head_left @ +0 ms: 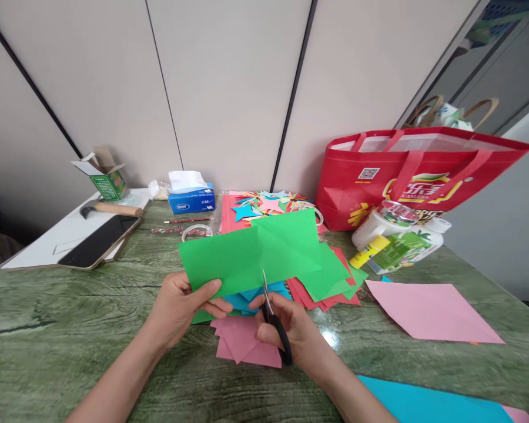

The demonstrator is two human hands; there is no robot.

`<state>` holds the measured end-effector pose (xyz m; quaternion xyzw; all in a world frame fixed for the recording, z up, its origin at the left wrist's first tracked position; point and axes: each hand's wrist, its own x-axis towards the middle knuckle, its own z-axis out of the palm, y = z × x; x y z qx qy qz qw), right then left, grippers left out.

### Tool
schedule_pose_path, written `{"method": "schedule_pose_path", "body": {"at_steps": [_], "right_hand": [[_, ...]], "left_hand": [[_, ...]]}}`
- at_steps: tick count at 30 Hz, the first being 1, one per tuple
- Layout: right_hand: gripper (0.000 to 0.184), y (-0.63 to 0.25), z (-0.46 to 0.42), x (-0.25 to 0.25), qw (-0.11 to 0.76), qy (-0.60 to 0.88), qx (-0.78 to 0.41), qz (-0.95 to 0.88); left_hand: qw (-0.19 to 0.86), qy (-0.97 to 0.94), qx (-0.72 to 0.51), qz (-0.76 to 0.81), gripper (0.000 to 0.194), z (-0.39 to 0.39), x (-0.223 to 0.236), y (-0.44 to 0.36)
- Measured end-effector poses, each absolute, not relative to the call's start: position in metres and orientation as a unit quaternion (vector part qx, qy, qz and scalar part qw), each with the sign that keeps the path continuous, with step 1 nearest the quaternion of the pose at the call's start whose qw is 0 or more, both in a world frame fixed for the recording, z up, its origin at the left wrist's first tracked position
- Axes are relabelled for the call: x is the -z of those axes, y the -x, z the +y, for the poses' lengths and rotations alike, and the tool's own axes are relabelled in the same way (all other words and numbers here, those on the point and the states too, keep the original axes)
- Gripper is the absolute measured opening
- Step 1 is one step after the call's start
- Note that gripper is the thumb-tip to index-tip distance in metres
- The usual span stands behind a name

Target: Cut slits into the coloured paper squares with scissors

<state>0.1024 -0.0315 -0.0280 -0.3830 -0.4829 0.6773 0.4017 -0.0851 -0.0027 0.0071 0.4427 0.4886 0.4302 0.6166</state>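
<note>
A folded-creased sheet of green paper (229,258) is pinched at its lower left by my left hand (183,305), thumb on top. My right hand (291,329) grips black-handled scissors (275,329), whose blades point up at the sheet's lower edge near the middle crease. Whether the blades are fully closed is hard to make out. Beneath the sheet lie blue paper pieces (247,299) and pink paper pieces (247,341). Just right of them, more green pieces (328,273) rest on red paper pieces (306,296).
A pink sheet (432,311) and a blue sheet (427,402) lie to the right. Behind stand a red bag (361,188), a yellow glue stick (370,251) and a tissue box (191,200). On the left are a phone (99,242), a hammer (110,208) and a small green box (108,185).
</note>
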Motion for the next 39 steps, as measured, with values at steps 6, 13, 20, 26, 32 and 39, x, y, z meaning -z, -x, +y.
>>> {"method": "schedule_pose_path", "body": {"at_steps": [6,13,20,26,32,39], "right_hand": [[0.033,-0.1019,-0.0303,0.0315,0.401,0.388,-0.677,-0.480],[0.031,-0.1015,-0.0304,0.0334,0.405,0.394,-0.659,-0.497],[0.030,-0.1000,-0.0319,0.0299,0.409,0.402,-0.652,-0.496],[0.029,-0.0992,-0.0325,0.0278,0.413,0.413,-0.649,-0.488],[0.030,-0.0989,-0.0313,0.0291,0.417,0.405,-0.647,-0.493],[0.030,-0.0988,-0.0321,0.0320,0.423,0.403,-0.650,-0.486]], "left_hand": [[0.618,-0.435,-0.432,0.493,0.013,-0.0009,-0.0056,0.0850],[0.628,-0.426,-0.436,0.484,0.013,-0.0016,-0.0062,0.0843],[0.632,-0.419,-0.436,0.485,0.013,-0.0017,-0.0066,0.0847],[0.635,-0.420,-0.438,0.479,0.013,-0.0009,-0.0062,0.0854],[0.642,-0.415,-0.440,0.471,0.013,-0.0018,-0.0061,0.0859],[0.645,-0.411,-0.440,0.471,0.012,-0.0006,-0.0055,0.0842]]}}
